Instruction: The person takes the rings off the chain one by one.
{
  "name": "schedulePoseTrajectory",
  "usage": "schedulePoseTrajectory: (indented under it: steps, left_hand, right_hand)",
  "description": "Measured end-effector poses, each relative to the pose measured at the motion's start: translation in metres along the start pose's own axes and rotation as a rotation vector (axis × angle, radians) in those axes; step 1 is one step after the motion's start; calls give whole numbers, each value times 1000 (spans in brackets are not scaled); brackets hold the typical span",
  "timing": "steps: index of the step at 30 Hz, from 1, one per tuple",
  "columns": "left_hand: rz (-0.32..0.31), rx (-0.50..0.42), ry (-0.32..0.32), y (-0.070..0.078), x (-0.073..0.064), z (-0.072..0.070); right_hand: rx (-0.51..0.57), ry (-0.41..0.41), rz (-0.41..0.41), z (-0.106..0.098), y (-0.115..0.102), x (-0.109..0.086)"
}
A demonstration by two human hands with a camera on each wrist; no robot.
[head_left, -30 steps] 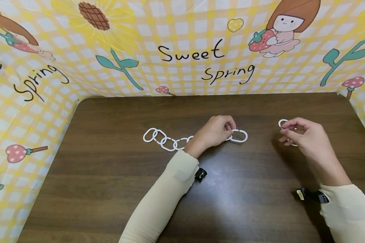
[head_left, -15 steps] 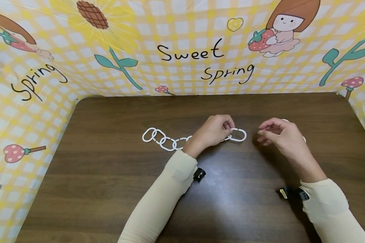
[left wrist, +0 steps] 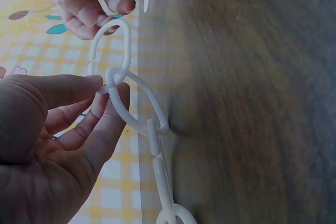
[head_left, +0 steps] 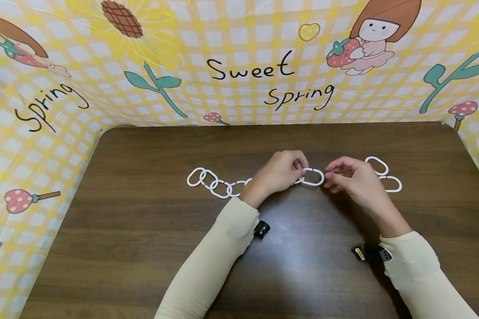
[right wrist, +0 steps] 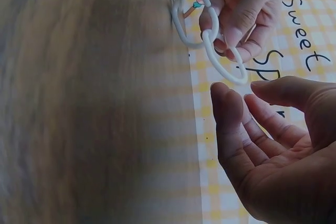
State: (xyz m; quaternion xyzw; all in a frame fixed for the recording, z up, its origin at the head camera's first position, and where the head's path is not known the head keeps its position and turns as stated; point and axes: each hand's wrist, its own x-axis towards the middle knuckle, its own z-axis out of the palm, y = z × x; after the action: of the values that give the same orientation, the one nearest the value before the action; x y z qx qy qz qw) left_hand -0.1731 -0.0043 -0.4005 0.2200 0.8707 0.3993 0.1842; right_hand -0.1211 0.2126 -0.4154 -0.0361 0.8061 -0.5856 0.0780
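A chain of white plastic C-shaped links (head_left: 221, 196) stretches across the brown table, partly hidden behind my left wrist. My left hand (head_left: 277, 172) pinches the chain near its right end between thumb and fingertips, beside where the last two links join. In the left wrist view the end link (left wrist: 127, 45) stands up from that pinch, with more links hanging below. Facing it from the right, my right hand (head_left: 355, 179) has its thumb and fingers apart. In the right wrist view its fingertips (right wrist: 226, 98) are right at the end link's rim, with nothing gripped between them.
Two loose white links, an upper one (head_left: 388, 169) and a lower one (head_left: 401, 184), lie on the table (head_left: 143, 248) just right of my right hand. A yellow checked cloth (head_left: 239, 106) with printed drawings rises behind the table's far edge.
My right hand has left the loose links and moved left to the chain's end link, uncovering both loose links. My left hand keeps its pinch in the same place.
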Motion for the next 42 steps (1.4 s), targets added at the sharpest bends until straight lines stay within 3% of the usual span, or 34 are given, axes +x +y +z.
schedulePoseTrajectory:
  steps: [11,27,42]
  left_hand:
    - [5,11,5,-1,0,0]
    - [10,-6,12,-3,0,-2]
    - [6,7,35,-11,-12,-10]
  right_hand:
    - [45,-22,54,11,-2,4]
    - [82,-2,64,16,-3,6]
    - [98,6,60,17,-5,7]
